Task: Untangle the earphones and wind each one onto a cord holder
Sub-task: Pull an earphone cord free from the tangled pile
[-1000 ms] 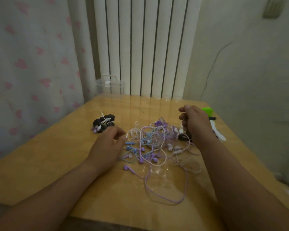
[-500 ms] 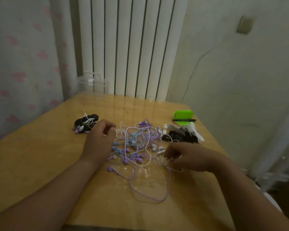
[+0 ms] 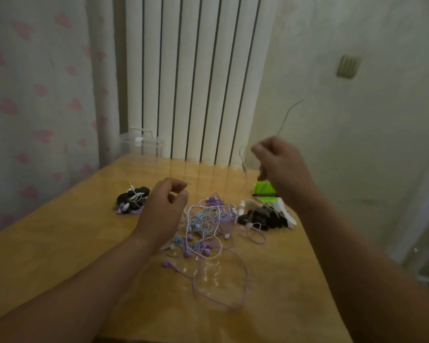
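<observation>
Head view: the tangle (image 3: 206,226) of purple, blue and white earphones lies mid-table (image 3: 60,243), between a wound set (image 3: 133,199) on the left and spare black holders (image 3: 263,219) on the right, near a green block (image 3: 264,191). The right hand (image 3: 278,164) is raised above the table, fingers curled, pinching a pale cord (image 3: 243,159) that loops beside them. The left hand (image 3: 164,206) hovers curled at the tangle's edge; whether it grips anything I cannot tell. The cords look light, limp and prone to snag, so they are best taken near a bud or plug and drawn out gently.
</observation>
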